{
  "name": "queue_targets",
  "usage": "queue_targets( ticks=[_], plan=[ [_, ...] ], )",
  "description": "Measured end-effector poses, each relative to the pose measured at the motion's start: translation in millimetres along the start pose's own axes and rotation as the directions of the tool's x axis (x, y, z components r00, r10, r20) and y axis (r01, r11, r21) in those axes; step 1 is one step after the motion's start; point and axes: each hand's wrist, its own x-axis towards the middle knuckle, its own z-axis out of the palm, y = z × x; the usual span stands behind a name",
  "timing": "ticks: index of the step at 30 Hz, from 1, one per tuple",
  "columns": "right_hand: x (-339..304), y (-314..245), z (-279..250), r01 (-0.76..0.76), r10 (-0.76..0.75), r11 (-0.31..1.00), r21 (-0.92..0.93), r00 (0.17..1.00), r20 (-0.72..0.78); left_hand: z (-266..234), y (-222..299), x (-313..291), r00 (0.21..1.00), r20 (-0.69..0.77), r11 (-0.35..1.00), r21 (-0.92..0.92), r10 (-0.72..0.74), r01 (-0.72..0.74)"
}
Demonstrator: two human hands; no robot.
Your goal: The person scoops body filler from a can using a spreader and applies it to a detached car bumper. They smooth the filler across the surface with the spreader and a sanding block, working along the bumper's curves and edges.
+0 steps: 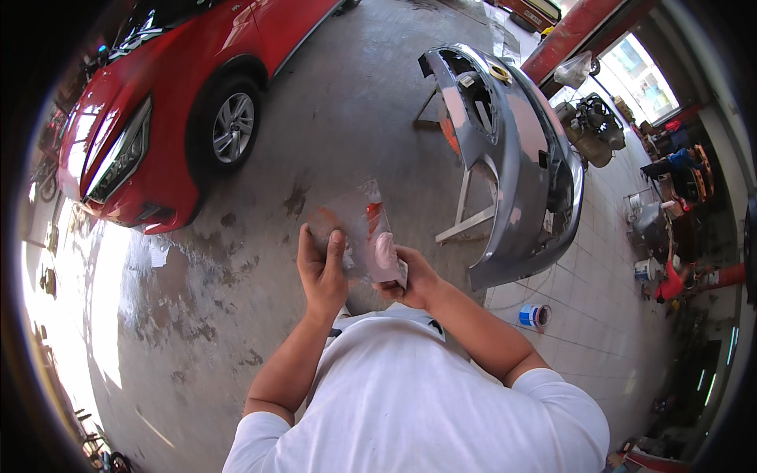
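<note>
One thin plate (386, 273) with pink paste (385, 251), frame centre. Probably light, stiff, slick where smeared; best held by the lower edge. Right hand (416, 280): grip closed there. Left hand (323, 277): grip narrow, can't tell on what. Grey bumper (516, 169) upper right, red car (177, 98) upper left.

Left of the grey, pink-patched bumper (516, 169), you have pale-pink paste (385, 251) and, farther left, a red car (134, 118).
</note>
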Motion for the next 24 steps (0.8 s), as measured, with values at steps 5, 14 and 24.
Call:
queue_targets(
  ticks=[5, 14, 24],
  plan=[
    [13, -26, -25, 0.413, -0.425, 0.900, -0.136, 0.770, -0.476, -20, 3, 24, 1.000, -0.028, 1.000, 0.025, 0.010, -0.010],
    [-35, -12, 107, 0.071, -0.558, -0.746, -0.662, 0.477, 0.680, -19, 33, 42, 0.964, 0.202, 0.798, 0.546, 0.172, -0.256],
    [5, -3, 105, 0.354, -0.491, -0.695, -0.626, 0.403, 0.773, -40, 35, 114, 0.943, -0.098, 0.919, 0.274, 0.319, -0.283]
  ],
)
